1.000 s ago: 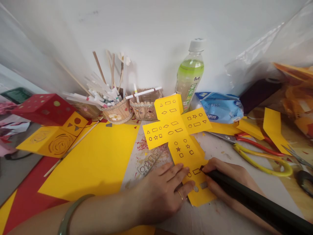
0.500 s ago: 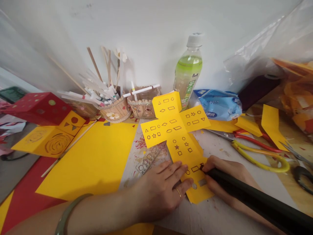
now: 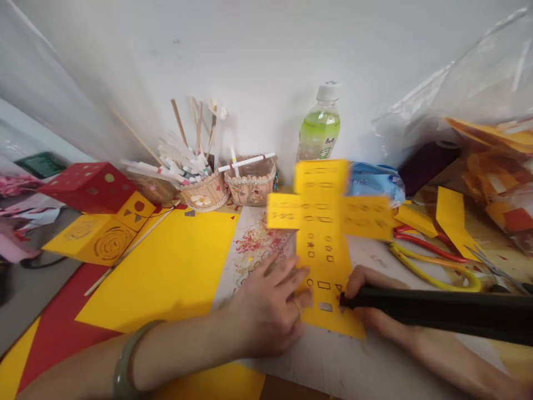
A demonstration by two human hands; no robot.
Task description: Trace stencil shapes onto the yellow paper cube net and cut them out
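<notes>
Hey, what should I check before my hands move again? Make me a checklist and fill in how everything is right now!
1. Right hand gripping the black pen-like tool: ok.
2. Tool's tip near the drawn triangle: ok, just below it. Pressing on the paper: cannot tell.
3. Left hand by the yellow paper cross: ok, fingers spread at its left edge.
4. Shapes on the right flap clear to read: not ok, they look blurry.
5. Yellow-handled scissors apart from the fingers: ok, off beyond the right hand.
6. Cap on the bottle: ok.
</notes>
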